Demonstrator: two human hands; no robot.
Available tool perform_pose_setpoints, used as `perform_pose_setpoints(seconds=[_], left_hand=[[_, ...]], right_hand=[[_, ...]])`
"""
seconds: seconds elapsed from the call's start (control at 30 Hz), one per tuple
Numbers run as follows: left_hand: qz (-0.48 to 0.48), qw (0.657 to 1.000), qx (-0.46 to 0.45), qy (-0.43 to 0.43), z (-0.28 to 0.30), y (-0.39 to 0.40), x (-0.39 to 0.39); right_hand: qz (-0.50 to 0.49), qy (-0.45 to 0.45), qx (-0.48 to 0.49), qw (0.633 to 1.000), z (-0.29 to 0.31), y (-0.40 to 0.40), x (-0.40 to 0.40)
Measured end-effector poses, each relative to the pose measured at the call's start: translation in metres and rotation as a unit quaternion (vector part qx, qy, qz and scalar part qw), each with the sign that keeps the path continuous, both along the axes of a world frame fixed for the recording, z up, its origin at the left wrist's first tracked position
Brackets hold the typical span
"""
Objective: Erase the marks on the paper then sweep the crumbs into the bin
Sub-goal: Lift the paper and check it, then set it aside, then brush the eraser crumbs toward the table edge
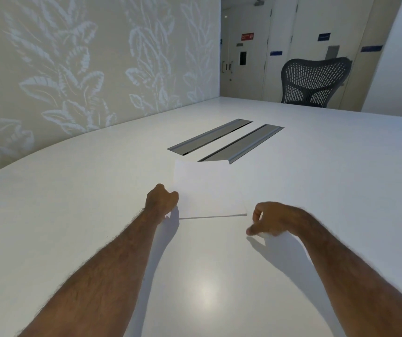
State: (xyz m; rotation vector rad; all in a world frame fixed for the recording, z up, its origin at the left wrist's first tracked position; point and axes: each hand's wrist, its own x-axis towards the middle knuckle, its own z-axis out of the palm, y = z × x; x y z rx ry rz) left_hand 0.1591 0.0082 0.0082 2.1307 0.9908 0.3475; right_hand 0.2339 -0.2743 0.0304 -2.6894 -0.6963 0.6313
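A white sheet of paper (208, 190) lies on the white table (73, 215), its far edge slightly lifted over a metal slot. No marks show on it from here. My left hand (162, 199) is closed on the paper's near left corner. Just right of the paper's near right corner, my right hand (271, 221) rests on the table with curled fingers over a small white object (265, 235), possibly an eraser. No crumbs and no bin are visible.
Two grey metal cable slots (224, 139) are set into the table beyond the paper. A dark mesh office chair (315, 81) stands at the far edge. A leaf-patterned wall (85, 64) runs along the left.
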Motion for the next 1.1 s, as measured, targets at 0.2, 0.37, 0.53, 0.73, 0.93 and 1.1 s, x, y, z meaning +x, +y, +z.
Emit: perform_pose_setpoints(seconds=[0.2, 0.37, 0.53, 0.73, 0.93, 1.1], left_hand=[[-0.028, 0.998, 0.048, 0.011, -0.004, -0.001, -0.040], [-0.096, 0.986, 0.130, 0.049, -0.013, 0.000, -0.073], [-0.122, 0.979, 0.152, 0.054, -0.016, -0.004, -0.094], [-0.159, 0.970, 0.179, 0.042, -0.023, -0.012, -0.128], [-0.084, 0.957, 0.279, 0.001, -0.013, 0.019, -0.180], [0.017, 0.961, 0.275, 0.013, -0.006, 0.067, -0.245]], right_hand=[[-0.032, -0.143, 0.019, 0.989, -0.007, -0.017, -0.004], [-0.119, -0.227, 0.145, 0.956, -0.014, -0.002, 0.022], [-0.115, -0.212, 0.126, 0.962, -0.030, 0.010, 0.034], [-0.130, -0.422, 0.243, 0.864, -0.012, 0.037, -0.004], [0.141, -0.320, 0.324, 0.879, -0.028, 0.116, -0.109], [0.273, -0.229, 0.082, 0.931, -0.058, 0.160, -0.161]])
